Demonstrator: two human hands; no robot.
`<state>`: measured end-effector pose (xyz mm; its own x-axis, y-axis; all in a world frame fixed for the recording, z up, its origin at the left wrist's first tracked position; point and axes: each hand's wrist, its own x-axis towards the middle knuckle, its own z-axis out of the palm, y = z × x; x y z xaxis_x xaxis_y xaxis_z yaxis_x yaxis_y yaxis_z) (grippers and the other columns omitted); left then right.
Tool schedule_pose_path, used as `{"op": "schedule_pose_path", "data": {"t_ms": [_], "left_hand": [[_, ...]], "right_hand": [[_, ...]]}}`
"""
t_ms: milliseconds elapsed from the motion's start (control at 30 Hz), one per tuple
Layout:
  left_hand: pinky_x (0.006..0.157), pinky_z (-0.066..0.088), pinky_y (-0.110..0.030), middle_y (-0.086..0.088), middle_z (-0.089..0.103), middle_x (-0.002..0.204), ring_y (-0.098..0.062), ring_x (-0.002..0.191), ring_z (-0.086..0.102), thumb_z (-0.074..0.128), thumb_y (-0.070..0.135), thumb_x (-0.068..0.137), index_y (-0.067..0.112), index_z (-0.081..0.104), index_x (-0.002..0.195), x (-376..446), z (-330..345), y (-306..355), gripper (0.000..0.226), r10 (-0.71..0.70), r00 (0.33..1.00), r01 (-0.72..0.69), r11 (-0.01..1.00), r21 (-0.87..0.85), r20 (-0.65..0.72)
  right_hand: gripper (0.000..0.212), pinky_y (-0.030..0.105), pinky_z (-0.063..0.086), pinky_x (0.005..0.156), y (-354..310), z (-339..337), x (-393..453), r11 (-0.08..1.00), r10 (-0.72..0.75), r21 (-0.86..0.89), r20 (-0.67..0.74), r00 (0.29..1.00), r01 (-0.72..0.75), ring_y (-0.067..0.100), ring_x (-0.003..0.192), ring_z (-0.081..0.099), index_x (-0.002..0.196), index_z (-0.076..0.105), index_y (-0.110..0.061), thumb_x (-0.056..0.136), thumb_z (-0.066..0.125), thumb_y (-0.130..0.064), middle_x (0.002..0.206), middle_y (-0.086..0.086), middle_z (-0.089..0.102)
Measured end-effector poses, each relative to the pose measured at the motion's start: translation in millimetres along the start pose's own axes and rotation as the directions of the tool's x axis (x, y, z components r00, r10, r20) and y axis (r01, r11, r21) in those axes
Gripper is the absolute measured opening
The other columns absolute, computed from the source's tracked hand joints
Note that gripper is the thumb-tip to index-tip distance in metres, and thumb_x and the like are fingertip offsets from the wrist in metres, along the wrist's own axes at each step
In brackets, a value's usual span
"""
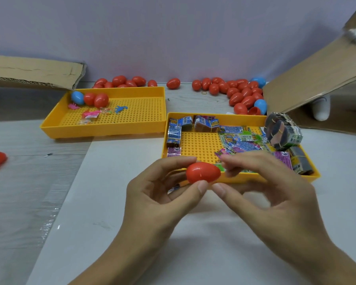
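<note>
One view, head camera. Subject: red plastic egg (202, 172), off the tabletop (103, 202), held roughly level in mid-air in front of the near yellow tray (164, 138), blunt end left, narrower end right.

Grip: left hand (158, 196) pinches it, index finger on top of the blunt half and thumb underneath, other fingers curled behind and clear. The right hand (265, 188) sits at the narrow end, half-closed, with its thumb just under the egg beside the left thumb and its fingertips at the egg's tip. Those fingers are motion-blurred, so I can't tell if they grip the egg or only touch it, or whether they hold anything small.

Handling, my read:
- Probably a hollow two-part shell: very light and stiff.
- Glossy, so slippery under a tip pinch.
- Not fragile, but likely to squirt out if squeezed on the taper.
- Best hold is one hand per half, pads either side of the widest part, force along the long axis.
- No seam visible from here.

Surroundings: the near tray holds printed leaflets (240, 138) and banded stacks. The far yellow tray (103, 130) holds three eggs and small toys. Many loose eggs (243, 93) lie along the back of the tabletop, well apart from the hands.
</note>
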<state>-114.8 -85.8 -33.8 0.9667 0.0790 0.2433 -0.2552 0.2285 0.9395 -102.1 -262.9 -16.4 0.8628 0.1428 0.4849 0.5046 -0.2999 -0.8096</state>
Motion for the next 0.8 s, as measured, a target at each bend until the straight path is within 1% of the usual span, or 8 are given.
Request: {"op": "schedule_pose_path", "data": {"t_ms": [67,100,200,267,433,533,633,800], "left_hand": [[0.082,0.059,-0.033,-0.011,0.075,0.103,-0.028,0.098,0.073,0.081,0.021,0.069,0.021,0.075,0.1,1,-2,0,0.032,0.008,0.998,-0.009,1.0,-0.013,-0.057],[0.082,0.06,-0.035,-0.012,0.075,0.103,-0.029,0.099,0.073,0.081,0.022,0.069,0.02,0.075,0.099,2,-3,0,0.031,0.013,0.996,-0.015,1.0,-0.023,-0.085],[0.075,0.059,-0.032,-0.012,0.074,0.106,-0.03,0.097,0.073,0.08,0.024,0.068,0.021,0.075,0.096,4,-5,0,0.029,0.025,0.987,-0.032,0.999,-0.042,-0.157],[0.072,0.059,-0.03,-0.011,0.074,0.105,-0.031,0.095,0.073,0.079,0.025,0.068,0.023,0.075,0.094,5,-4,0,0.026,0.029,0.986,-0.038,0.998,-0.048,-0.166],[0.063,0.06,-0.03,-0.015,0.072,0.097,-0.031,0.08,0.073,0.076,0.02,0.071,0.024,0.073,0.096,2,1,0,0.025,0.084,0.99,-0.085,0.996,-0.008,-0.109],[0.058,0.057,-0.031,-0.013,0.07,0.092,-0.028,0.07,0.069,0.071,0.021,0.076,0.023,0.074,0.098,0,1,1,0.022,0.088,0.995,-0.087,0.996,0.026,-0.043],[0.053,0.052,-0.03,-0.013,0.065,0.09,-0.024,0.065,0.064,0.064,0.023,0.081,0.024,0.075,0.098,0,2,1,0.02,0.08,0.997,-0.08,0.995,0.056,0.002],[0.048,0.045,-0.028,-0.008,0.054,0.105,-0.025,0.063,0.059,0.051,0.021,0.087,0.013,0.078,0.095,-1,3,1,0.029,0.066,0.994,-0.069,0.997,0.025,0.084]], "right_hand": [[0.042,0.023,0.048,0.086,8,-9,6,0.909,-0.185,-0.374,0.039,0.982,0.185,0.013,0.106,0.057,0.114,0.071,-0.019,0.079,0.076,-0.042,0.11,-0.004,0.063],[0.048,0.024,0.043,0.093,12,-11,8,0.851,-0.181,-0.488,0.074,0.981,0.194,0.014,0.111,0.052,0.116,0.071,-0.02,0.078,0.072,-0.05,0.114,-0.004,0.061],[0.057,0.043,0.036,0.105,22,-8,9,0.724,0.02,-0.683,0.153,0.988,0.091,0.027,0.129,0.042,0.117,0.072,-0.026,0.074,0.065,-0.062,0.13,-0.001,0.06],[0.048,0.051,0.034,0.105,25,-6,7,0.697,0.078,-0.713,0.173,0.982,0.07,0.033,0.134,0.041,0.111,0.074,-0.029,0.075,0.064,-0.059,0.133,-0.002,0.061],[0.019,0.028,0.023,0.094,24,-6,13,0.814,0.058,-0.58,0.085,0.995,0.002,0.018,0.124,0.049,0.087,0.076,-0.03,0.073,0.07,-0.042,0.118,-0.018,0.065],[0.01,0.022,0.033,0.096,19,-9,14,0.932,0.108,-0.35,0.011,0.994,-0.097,0.007,0.117,0.052,0.081,0.074,-0.032,0.077,0.079,-0.039,0.111,-0.023,0.065],[0.004,0.013,0.043,0.083,8,-12,16,0.988,0.132,-0.074,-0.073,0.989,-0.137,0.012,0.104,0.061,0.076,0.075,-0.034,0.072,0.077,-0.034,0.098,-0.014,0.07],[0.007,0.012,0.039,0.051,-10,-11,12,0.97,0.133,0.188,0.112,0.985,-0.153,0.002,0.052,0.05,0.07,0.075,-0.026,0.072,0.082,-0.025,0.059,-0.009,0.059]]}}
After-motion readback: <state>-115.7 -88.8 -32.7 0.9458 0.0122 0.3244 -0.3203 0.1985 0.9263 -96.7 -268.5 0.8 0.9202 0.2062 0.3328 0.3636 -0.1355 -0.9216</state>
